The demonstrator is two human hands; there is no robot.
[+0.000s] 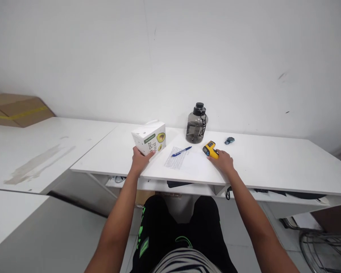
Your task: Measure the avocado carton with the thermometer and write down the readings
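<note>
My left hand (140,161) grips the lower part of a white box (147,138) with avocado pictures and a green label; the box is tilted over the table. Wrapped round the handle of a yellow infrared thermometer gun (211,150) is my right hand (223,161), low at the table top. Between the hands a blue pen (181,151) lies on a printed sheet of paper (174,163). Behind the pen stands a dark translucent water bottle (195,128) with a black cap and strap. A small teal and dark object (229,140), its kind unclear, lies right of the thermometer gun.
The white table (272,163) stands against a white wall, with an open shelf (150,185) under its top holding dark items. A cardboard box (19,110) with yellow tape sits far left on a stained neighbouring table (82,131). A metal rack (326,246) stands at lower right.
</note>
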